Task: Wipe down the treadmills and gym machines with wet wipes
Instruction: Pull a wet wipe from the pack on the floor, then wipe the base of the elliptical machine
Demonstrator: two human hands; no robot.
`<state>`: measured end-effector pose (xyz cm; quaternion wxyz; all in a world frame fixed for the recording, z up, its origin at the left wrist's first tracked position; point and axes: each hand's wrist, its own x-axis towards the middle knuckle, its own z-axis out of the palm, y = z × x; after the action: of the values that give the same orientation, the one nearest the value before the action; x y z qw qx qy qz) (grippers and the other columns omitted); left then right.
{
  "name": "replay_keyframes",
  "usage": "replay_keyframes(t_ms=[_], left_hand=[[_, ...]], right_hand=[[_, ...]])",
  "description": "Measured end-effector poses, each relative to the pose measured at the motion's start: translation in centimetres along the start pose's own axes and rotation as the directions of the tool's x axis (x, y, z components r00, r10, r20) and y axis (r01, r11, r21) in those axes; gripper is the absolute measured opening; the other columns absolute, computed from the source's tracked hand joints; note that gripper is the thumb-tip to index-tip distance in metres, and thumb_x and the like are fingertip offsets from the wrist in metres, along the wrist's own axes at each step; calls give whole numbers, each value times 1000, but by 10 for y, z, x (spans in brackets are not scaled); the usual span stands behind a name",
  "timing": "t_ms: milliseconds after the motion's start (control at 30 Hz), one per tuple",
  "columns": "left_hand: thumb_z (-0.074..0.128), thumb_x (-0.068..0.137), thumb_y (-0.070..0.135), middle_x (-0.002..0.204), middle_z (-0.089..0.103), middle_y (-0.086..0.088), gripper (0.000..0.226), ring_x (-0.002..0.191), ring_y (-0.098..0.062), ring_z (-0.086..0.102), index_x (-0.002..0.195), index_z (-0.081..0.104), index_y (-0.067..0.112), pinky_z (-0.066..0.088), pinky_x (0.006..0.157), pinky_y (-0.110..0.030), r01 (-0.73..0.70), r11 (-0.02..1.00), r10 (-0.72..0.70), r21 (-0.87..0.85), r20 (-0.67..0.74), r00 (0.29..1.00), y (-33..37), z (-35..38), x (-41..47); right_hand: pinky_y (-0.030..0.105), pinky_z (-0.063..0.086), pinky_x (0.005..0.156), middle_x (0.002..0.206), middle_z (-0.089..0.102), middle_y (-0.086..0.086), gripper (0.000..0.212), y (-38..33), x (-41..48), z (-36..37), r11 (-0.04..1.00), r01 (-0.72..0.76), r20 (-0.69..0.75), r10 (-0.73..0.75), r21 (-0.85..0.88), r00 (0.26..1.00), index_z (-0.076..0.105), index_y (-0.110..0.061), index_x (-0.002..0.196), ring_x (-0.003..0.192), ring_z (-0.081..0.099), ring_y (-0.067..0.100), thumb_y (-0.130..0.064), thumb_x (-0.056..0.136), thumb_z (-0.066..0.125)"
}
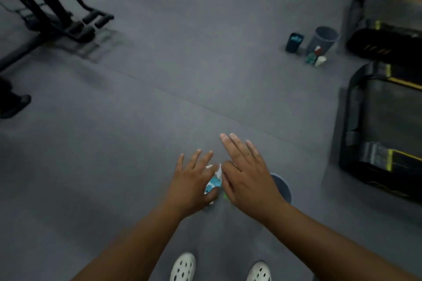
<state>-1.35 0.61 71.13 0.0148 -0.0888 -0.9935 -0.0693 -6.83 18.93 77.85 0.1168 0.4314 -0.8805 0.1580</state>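
Grey flooring (159,98) is seen across the whole view. Black treadmills (383,121) with yellow trim are ranged along its right edge, and a black gym machine (45,7) is set at the upper left. Two bare forearms are stretched forward at the centre. The left hand (191,182) is spread, its grip closed on the wet wipes pack (213,183), which is pinched between thumb and forefinger above the floor, though detail is lost to blur. The right hand (249,178) is held just beside it, grip apart, fingers straight, thumb laid against the pack's white top. A grey bin (283,186) is partly hidden under that hand. A second bin (324,39) is stood near the treadmills, with a dark container (294,42) and small bottles (316,57) beside it. White perforated shoes (183,267) are seen at the bottom edge.
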Motion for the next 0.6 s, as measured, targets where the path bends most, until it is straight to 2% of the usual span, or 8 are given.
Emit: replay_keyframes(t_ms=[67, 133, 167, 267, 333, 367, 467, 600], left_hand=[[87, 68, 43, 130, 69, -3, 27, 128, -31, 60, 89, 77, 28, 46, 97, -66, -68, 996, 71, 61, -42, 997, 5, -16, 18], [89, 65, 32, 120, 73, 0, 17, 122, -30, 65, 73, 75, 27, 46, 95, -68, -148, 986, 154, 70, -88, 984, 9, -24, 33], [80, 72, 31, 118, 73, 1, 7, 122, -30, 65, 71, 74, 27, 45, 95, -69, -204, 977, 211, 63, -132, 969, 11, -27, 38], [51, 81, 31, 117, 73, 0, 24, 121, -31, 65, 70, 72, 26, 44, 96, -71, -355, 933, 359, 57, -218, 908, 19, -40, 49], [70, 75, 24, 119, 73, -1, 4, 123, -33, 64, 72, 72, 25, 41, 100, -71, -446, 891, 451, 81, -269, 851, 29, -50, 56], [82, 69, 20, 120, 72, -1, 12, 124, -33, 63, 74, 73, 26, 39, 104, -69, -486, 870, 489, 82, -274, 828, 37, -57, 59], [95, 56, 18, 124, 70, -2, 31, 127, -34, 61, 76, 73, 28, 38, 106, -70, -647, 761, 634, 40, -256, 730, 75, -72, 66], [94, 59, 19, 126, 69, -2, 29, 128, -35, 60, 74, 71, 29, 41, 99, -75, -853, 520, 821, 29, -291, 491, 155, -87, 65]], right_hand=[[51, 29, 115, 159, 37, 16, 22, -4, -1, -22, 997, -52, -56, 49, -54, 997, 60, -17, 80, 149, 31, 30, -24, 94, 44], [50, 32, 114, 158, 39, 16, 22, -8, -10, -39, 982, -141, -98, 129, -124, 987, 59, -17, 79, 147, 35, 30, -24, 93, 44], [50, 32, 114, 157, 40, 16, 21, -11, -16, -45, 970, -191, -116, 174, -153, 978, 58, -18, 78, 147, 37, 30, -23, 93, 44], [50, 33, 112, 155, 44, 15, 16, -22, -49, -54, 916, -330, -101, 314, -230, 944, 59, -19, 78, 145, 40, 30, -24, 89, 47], [50, 34, 111, 153, 48, 11, 21, -32, -78, -57, 883, -389, -36, 394, -264, 918, 65, -20, 83, 144, 41, 28, -33, 89, 49], [50, 33, 111, 151, 51, 9, 27, -37, -94, -58, 862, -423, -13, 437, -279, 899, 69, -21, 87, 143, 43, 26, -40, 90, 50], [49, 29, 112, 144, 57, 11, 42, -46, -135, -69, 745, -583, -76, 594, -324, 801, 69, -18, 94, 136, 51, 27, -55, 86, 51], [51, 26, 112, 153, 46, 14, 78, -50, -186, -94, 511, -761, -145, 784, -399, 603, 49, -14, 127, 141, 43, 30, -62, 70, 71]])
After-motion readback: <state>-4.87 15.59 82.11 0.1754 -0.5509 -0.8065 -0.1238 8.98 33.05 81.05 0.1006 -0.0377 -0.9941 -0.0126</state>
